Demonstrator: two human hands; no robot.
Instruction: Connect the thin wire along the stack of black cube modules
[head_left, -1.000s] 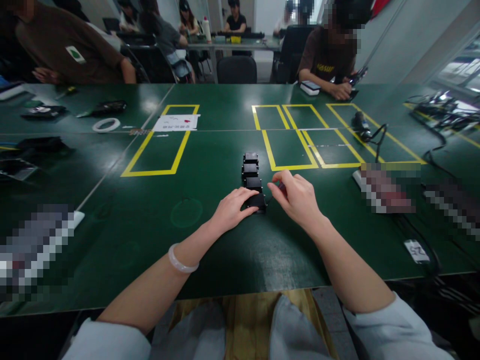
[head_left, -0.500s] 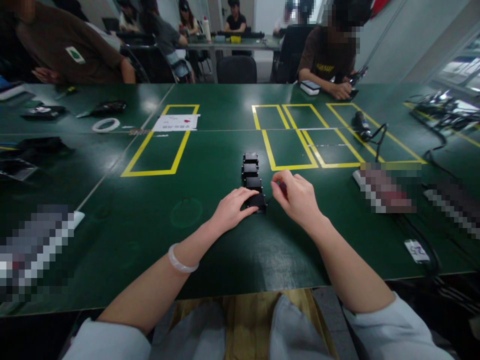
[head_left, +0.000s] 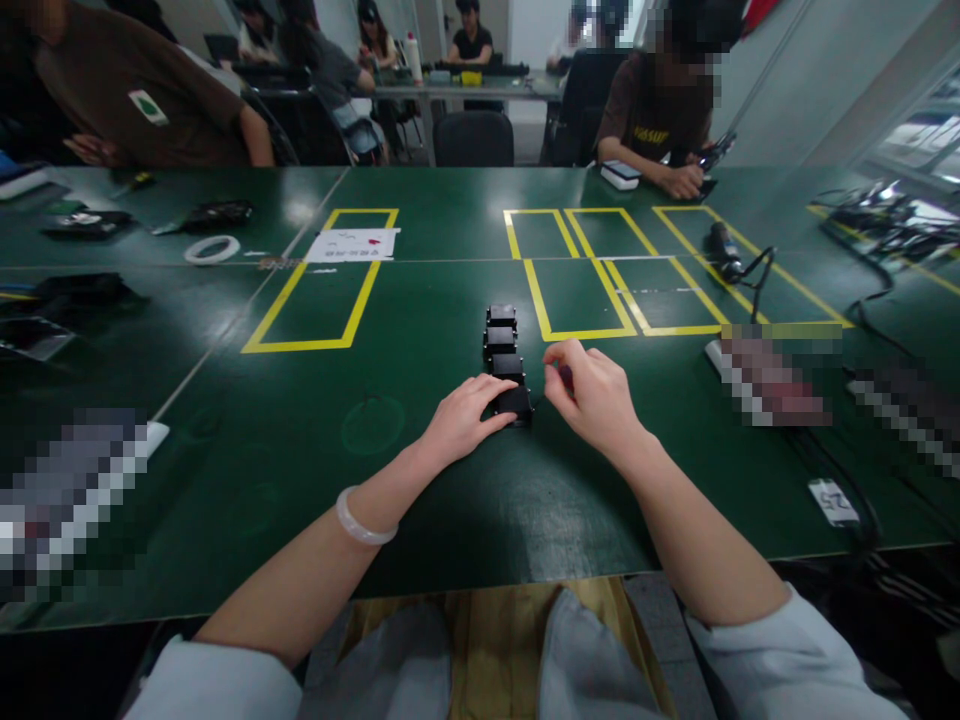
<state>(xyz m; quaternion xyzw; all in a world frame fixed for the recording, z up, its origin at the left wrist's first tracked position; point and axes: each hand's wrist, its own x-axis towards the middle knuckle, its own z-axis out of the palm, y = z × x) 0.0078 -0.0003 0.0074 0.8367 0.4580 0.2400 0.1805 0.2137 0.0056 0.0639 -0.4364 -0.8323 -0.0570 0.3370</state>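
Several small black box-shaped parts point(head_left: 501, 340) stand in a row on the green table, with small shiny screw-like points along their sides. My left hand point(head_left: 469, 415) grips the nearest black box point(head_left: 514, 402) between thumb and fingers. To its right, my right hand point(head_left: 592, 390) is closed around a small screwdriver point(head_left: 565, 377) with a dark red handle. The thin shaft points left toward the side of the nearest box. Whether the tip touches a screw is too small to tell.
Yellow tape rectangles point(head_left: 589, 333) mark the table point(head_left: 270, 480). A white tape ring point(head_left: 212, 250) and a paper label point(head_left: 352, 245) lie at left. To the right are a black cylindrical device point(head_left: 722, 250) with a cable and a blurred-out device point(head_left: 772, 380). Two people sit across.
Both hands stay almost where they were. The nearest black box and the screwdriver show only a very slight shift.
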